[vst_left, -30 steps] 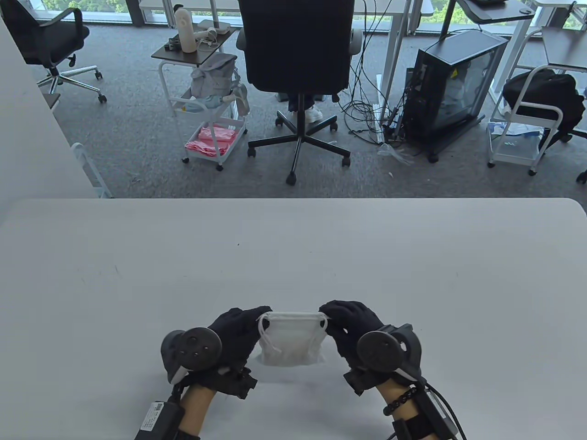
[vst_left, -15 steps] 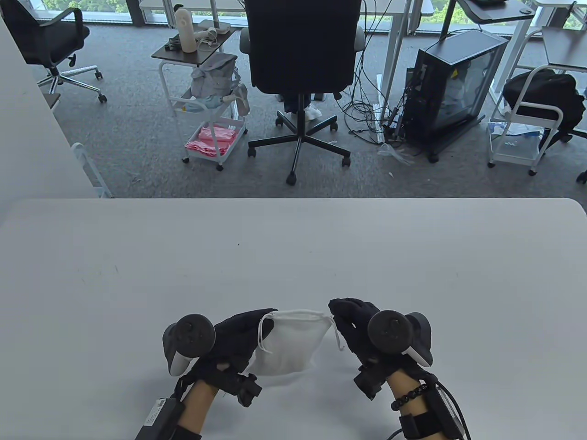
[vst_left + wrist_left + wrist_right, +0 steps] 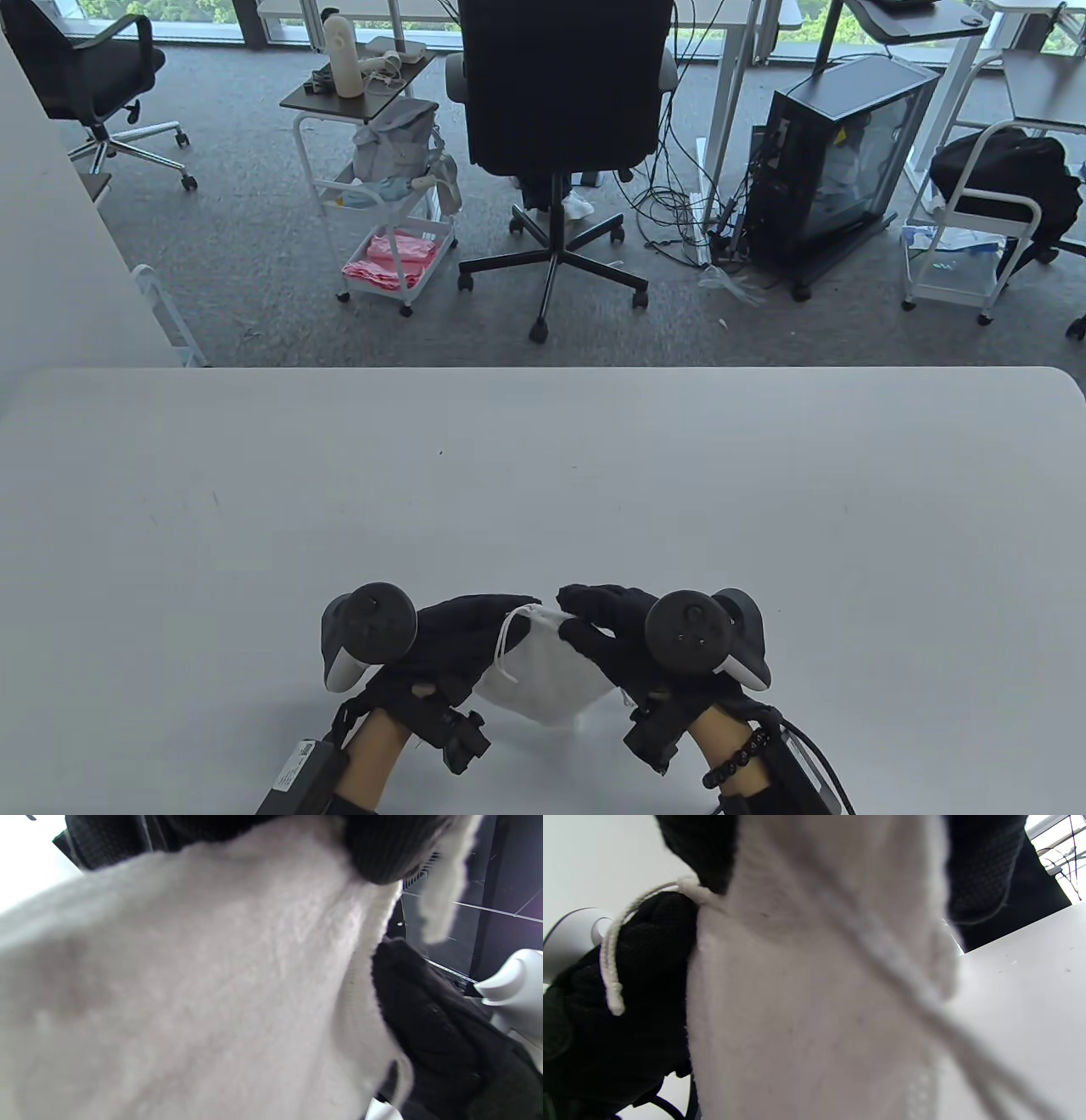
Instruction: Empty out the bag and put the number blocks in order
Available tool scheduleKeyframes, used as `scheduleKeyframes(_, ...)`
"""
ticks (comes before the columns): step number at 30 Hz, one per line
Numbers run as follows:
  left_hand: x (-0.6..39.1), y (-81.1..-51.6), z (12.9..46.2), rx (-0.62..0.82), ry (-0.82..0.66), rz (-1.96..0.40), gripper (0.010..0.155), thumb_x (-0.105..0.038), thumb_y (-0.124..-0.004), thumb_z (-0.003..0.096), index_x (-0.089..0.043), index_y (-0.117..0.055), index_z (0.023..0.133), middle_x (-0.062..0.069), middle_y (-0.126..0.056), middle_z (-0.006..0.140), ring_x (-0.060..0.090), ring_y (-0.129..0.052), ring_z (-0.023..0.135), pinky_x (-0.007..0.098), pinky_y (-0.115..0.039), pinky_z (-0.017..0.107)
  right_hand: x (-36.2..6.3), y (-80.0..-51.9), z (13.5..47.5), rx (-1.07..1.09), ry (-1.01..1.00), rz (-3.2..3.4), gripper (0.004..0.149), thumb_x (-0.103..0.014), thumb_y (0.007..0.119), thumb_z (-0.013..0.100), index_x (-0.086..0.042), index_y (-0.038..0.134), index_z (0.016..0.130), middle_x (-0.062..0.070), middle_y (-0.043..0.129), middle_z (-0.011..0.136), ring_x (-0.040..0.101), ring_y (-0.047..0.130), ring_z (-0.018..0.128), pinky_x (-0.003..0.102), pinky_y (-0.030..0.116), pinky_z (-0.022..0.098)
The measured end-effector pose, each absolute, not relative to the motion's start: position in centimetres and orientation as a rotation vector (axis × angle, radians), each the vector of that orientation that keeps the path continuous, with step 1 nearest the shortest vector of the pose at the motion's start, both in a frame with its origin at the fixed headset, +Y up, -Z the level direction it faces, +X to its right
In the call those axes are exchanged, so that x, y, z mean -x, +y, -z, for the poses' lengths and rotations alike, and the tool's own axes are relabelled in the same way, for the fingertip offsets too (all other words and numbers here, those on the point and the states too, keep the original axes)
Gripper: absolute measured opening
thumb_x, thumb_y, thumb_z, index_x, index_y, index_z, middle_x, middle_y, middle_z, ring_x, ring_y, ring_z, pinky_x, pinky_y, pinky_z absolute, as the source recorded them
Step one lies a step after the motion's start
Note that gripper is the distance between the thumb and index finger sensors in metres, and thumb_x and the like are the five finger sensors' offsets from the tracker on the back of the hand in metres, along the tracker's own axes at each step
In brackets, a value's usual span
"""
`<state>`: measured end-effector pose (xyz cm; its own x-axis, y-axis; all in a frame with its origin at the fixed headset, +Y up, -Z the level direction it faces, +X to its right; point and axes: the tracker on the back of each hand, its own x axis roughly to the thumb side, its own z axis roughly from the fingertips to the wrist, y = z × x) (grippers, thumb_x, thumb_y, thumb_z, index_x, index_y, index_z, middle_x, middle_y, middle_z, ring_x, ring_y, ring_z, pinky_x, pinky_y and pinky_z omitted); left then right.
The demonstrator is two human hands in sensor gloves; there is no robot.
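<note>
A small white drawstring bag [image 3: 547, 679] hangs between my two gloved hands near the table's front edge. My left hand [image 3: 462, 632] grips its top left corner, with a loop of white cord [image 3: 502, 654] dangling beside the fingers. My right hand [image 3: 598, 632] holds the bag's top right part, fingers curled over the cloth. Up close the bag [image 3: 191, 984] fills the left wrist view, and the bag [image 3: 814, 1005] with its cord [image 3: 611, 963] fills the right wrist view. No number blocks show; whatever the bag contains is hidden.
The white table [image 3: 543, 475] stretches wide beyond the hands. Past its far edge stand a black office chair [image 3: 560, 127], a white cart [image 3: 382, 187] and a black computer case [image 3: 836, 161] on the carpet.
Both hands have drawn closer together and nearer the front edge. The bag's mouth, stretched wide before, is now bunched between them and the bag has tilted.
</note>
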<state>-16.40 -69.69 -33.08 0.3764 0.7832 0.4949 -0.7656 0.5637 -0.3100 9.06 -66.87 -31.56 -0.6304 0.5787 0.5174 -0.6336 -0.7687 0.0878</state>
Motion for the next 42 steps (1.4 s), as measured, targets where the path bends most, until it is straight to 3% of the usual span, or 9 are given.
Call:
scheduleKeyframes(9, 18.0, -70.9, 34.6, 0.136, -0.506, -0.989, 0.047, -0.044, -0.069, 0.0573, -0.020, -0.081, 0.096, 0.005, -0.095, 0.088, 0.033, -0.100, 0.080, 0.070, -0.068, 0.066, -9.7, -67.9, 32.4, -0.495, 0.082, -1.976, 0.038, -0.031, 0.074, 0.055, -0.006, 0.086, 0.081, 0.012, 0.100, 0.067, 0.031, 0.107, 0.050, 0.046, 0.094, 0.039)
scheduleKeyframes(14, 21.1, -69.8, 34.4, 0.086, -0.143, -0.956, 0.048, -0.038, -0.069, 0.0569, -0.006, -0.085, 0.090, 0.012, -0.101, 0.071, 0.029, -0.110, 0.054, 0.059, -0.080, 0.057, -10.8, -68.9, 32.9, -0.329, 0.105, -1.833, 0.038, -0.031, 0.072, 0.056, -0.006, 0.084, 0.083, 0.013, 0.098, 0.069, 0.032, 0.106, 0.054, 0.047, 0.093, 0.041)
scheduleKeyframes(18, 18.9, -69.2, 33.7, 0.324, -0.362, -1.066, 0.059, -0.049, -0.067, 0.0570, -0.005, -0.082, 0.093, 0.012, -0.101, 0.073, 0.028, -0.110, 0.055, 0.058, -0.082, 0.056, -10.3, -69.4, 33.0, -0.338, 0.166, -1.736, 0.038, -0.030, 0.070, 0.057, -0.006, 0.081, 0.085, 0.013, 0.096, 0.073, 0.033, 0.104, 0.058, 0.048, 0.092, 0.044)
scheduleKeyframes(21, 16.0, -69.3, 32.8, 0.410, -0.471, -1.015, 0.076, -0.056, -0.065, 0.0550, 0.001, -0.066, 0.104, 0.022, -0.089, 0.088, 0.035, -0.105, 0.065, 0.061, -0.077, 0.059, -9.2, -69.5, 32.6, -0.394, 0.206, -1.716, 0.038, -0.030, 0.068, 0.058, -0.006, 0.080, 0.086, 0.014, 0.095, 0.075, 0.035, 0.103, 0.061, 0.049, 0.091, 0.047)
scheduleKeyframes(23, 14.8, -69.1, 32.0, 0.362, -0.443, -0.965, 0.083, -0.059, -0.066, 0.0533, 0.006, -0.061, 0.105, 0.026, -0.085, 0.089, 0.035, -0.103, 0.064, 0.061, -0.076, 0.059, -8.4, -69.4, 32.3, -0.410, 0.212, -1.739, 0.039, -0.029, 0.067, 0.058, -0.005, 0.079, 0.086, 0.015, 0.094, 0.076, 0.036, 0.102, 0.062, 0.051, 0.091, 0.047)
scheduleKeyframes(28, 14.5, -68.8, 31.4, 0.153, -0.353, -0.934, 0.063, -0.045, -0.083, 0.0491, -0.001, -0.080, 0.093, 0.017, -0.098, 0.073, 0.026, -0.109, 0.050, 0.055, -0.083, 0.055, -7.8, -69.6, 32.0, -0.412, 0.195, -1.794, 0.038, -0.030, 0.066, 0.058, -0.007, 0.079, 0.085, 0.013, 0.095, 0.073, 0.032, 0.104, 0.057, 0.047, 0.092, 0.044)
scheduleKeyframes(31, 15.3, -68.6, 31.6, 0.084, -0.312, -0.999, 0.044, -0.035, -0.086, 0.0499, -0.008, -0.087, 0.084, 0.008, -0.102, 0.062, 0.018, -0.111, 0.040, 0.052, -0.085, 0.054, -8.0, -69.4, 32.0, -0.382, 0.132, -1.876, 0.040, -0.040, 0.079, 0.053, -0.011, 0.082, 0.079, 0.009, 0.097, 0.067, 0.029, 0.105, 0.052, 0.046, 0.093, 0.040)
scheduleKeyframes(34, 15.3, -68.2, 31.4, 0.021, -0.335, -0.972, 0.042, -0.038, -0.087, 0.0497, -0.010, -0.089, 0.081, 0.006, -0.103, 0.057, 0.015, -0.111, 0.035, 0.050, -0.086, 0.053, -7.7, -68.9, 31.6, -0.388, 0.078, -1.951, 0.041, -0.044, 0.087, 0.047, -0.013, 0.085, 0.074, 0.007, 0.099, 0.063, 0.027, 0.106, 0.049, 0.045, 0.094, 0.038)
scheduleKeyframes(42, 16.4, -65.1, 30.4, -0.172, -0.277, -0.654, 0.043, -0.036, -0.089, 0.0485, -0.007, -0.090, 0.080, 0.008, -0.103, 0.057, 0.018, -0.110, 0.036, 0.054, -0.085, 0.052, -8.9, -66.2, 30.7, -0.392, -0.233, -2.218, 0.033, -0.038, 0.087, 0.049, -0.014, 0.087, 0.072, 0.008, 0.099, 0.062, 0.029, 0.106, 0.048, 0.047, 0.093, 0.037)
